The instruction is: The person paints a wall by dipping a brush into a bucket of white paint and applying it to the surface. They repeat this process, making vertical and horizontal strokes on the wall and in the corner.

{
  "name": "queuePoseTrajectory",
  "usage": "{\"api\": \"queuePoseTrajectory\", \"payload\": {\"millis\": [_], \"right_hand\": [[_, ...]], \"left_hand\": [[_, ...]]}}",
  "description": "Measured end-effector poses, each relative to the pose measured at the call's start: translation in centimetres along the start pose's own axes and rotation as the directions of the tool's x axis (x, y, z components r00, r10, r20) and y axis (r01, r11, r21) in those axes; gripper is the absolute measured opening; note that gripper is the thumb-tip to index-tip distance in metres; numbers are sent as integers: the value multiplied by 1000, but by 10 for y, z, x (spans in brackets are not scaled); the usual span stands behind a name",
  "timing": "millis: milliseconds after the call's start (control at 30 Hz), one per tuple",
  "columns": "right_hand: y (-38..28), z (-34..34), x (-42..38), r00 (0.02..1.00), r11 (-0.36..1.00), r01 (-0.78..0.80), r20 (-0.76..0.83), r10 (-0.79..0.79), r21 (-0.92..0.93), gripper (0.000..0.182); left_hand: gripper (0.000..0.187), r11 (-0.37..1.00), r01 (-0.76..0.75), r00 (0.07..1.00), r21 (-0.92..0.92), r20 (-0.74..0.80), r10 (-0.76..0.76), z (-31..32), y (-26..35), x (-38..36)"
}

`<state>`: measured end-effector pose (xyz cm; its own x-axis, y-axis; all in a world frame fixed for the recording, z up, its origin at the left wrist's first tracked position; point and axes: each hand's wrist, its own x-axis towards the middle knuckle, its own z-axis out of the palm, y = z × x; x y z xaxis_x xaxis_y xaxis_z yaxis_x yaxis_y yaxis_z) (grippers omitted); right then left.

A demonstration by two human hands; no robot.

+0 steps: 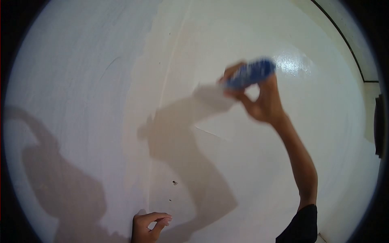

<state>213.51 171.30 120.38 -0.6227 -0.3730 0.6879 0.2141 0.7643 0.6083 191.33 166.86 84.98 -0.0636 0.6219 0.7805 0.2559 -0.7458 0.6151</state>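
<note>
My right hand (263,99) is raised in front of the pale wall (251,174), its thumb and fingers wrapped round a blue oblong object (251,74) with pale marks. Motion blur hides what kind of thing it is. Low down, my left hand (150,227) is close to the wall with thumb and fingertips pinched together; I cannot tell whether something small is between them. Just above it, a small hole (174,183) and a smaller dark mark (170,200) show in the wall.
A faint vertical seam (166,77) runs down the wall between a bluish and a creamier area. Shadows of my arm and body (65,186) fall across it. A dark line (344,36) edges the upper right, and a dark fixture (379,126) juts out at the far right.
</note>
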Motion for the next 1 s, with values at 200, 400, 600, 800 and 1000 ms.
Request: {"api": "queuePoseTrajectory", "payload": {"millis": [200, 400, 600, 800, 1000], "right_hand": [[97, -47, 78, 971, 934, -24, -232, -64, -358, 21], [162, -83, 126, 884, 880, -52, -431, -179, -472, 13], [164, -72, 129, 839, 885, 121, -430, -333, -450, 11], [110, -23, 50, 981, 741, -18, -155, -117, -671, 19], [-53, 91, -165, 949, 861, 304, 205, -238, -407, 25]], "left_hand": [[15, 983, 175, 984, 53, 20, -176, -6, 23, -3], [14, 996, 92, 996, 13, 17, -92, -5, 14, -7], [18, 988, 152, 988, 39, 34, -153, -6, 15, -8], [9, 1000, 5, 1000, 19, 7, -5, 1, -6, -5], [10, 997, 59, 998, -41, 25, -58, -1, -5, -4]]}}
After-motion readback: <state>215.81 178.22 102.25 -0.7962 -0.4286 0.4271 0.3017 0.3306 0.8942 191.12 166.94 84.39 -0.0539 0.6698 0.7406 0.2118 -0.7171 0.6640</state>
